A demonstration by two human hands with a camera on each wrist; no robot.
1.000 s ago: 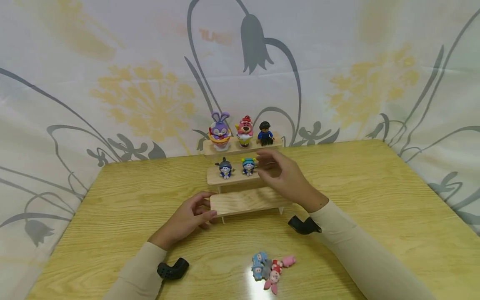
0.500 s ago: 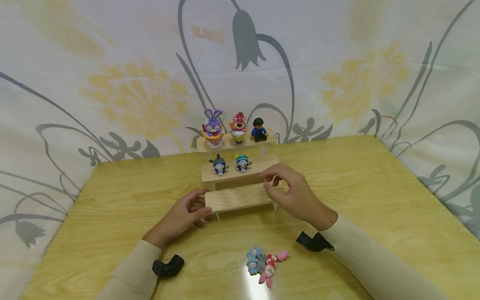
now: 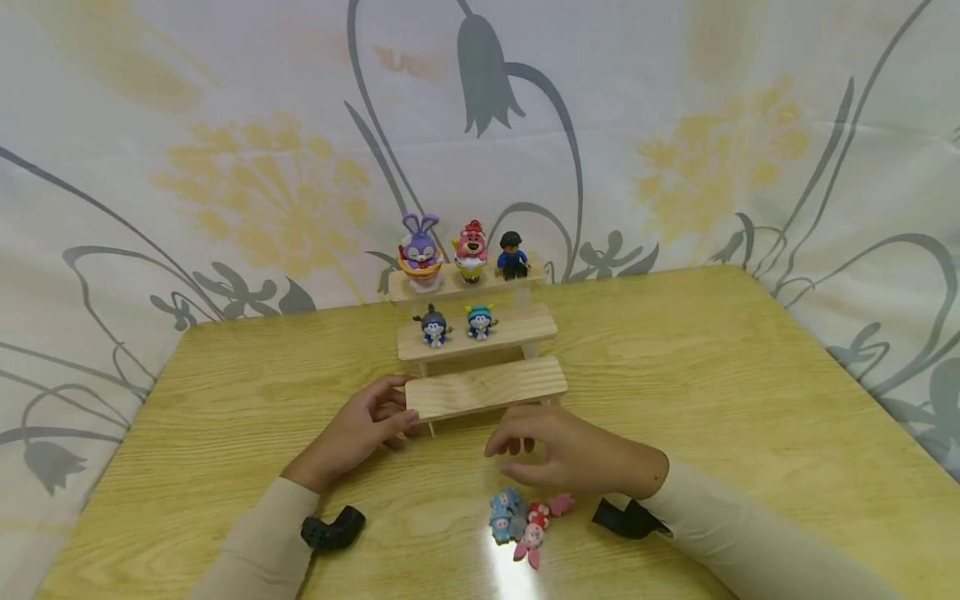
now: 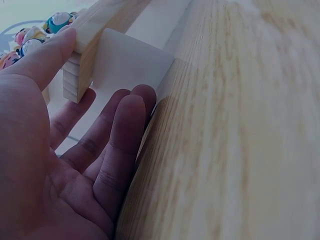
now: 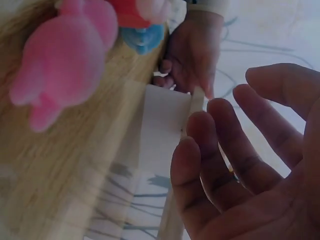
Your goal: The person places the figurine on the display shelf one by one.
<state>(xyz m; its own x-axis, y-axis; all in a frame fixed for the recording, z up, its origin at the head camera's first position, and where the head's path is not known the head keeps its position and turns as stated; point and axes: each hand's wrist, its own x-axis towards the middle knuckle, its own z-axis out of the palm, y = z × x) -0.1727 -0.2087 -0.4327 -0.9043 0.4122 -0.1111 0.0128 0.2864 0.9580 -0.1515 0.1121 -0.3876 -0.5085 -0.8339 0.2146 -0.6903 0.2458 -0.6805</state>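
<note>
Just beyond the pile of small figures (image 3: 519, 521), the right hand (image 3: 566, 450) hovers, its grip wide and holding nothing.
Nearest, the pile lies on the desk (image 3: 697, 375), apart from the curved fingers; a strip of desk separates it from the bottom shelf (image 3: 487, 388), whose left end the left hand (image 3: 358, 429) pinches, thumb on top. Farther back, the middle shelf (image 3: 521, 325) bears two figurines (image 3: 435, 331); desk stretches to both sides, its far edge meeting the patterned cloth (image 3: 637, 100).
</note>
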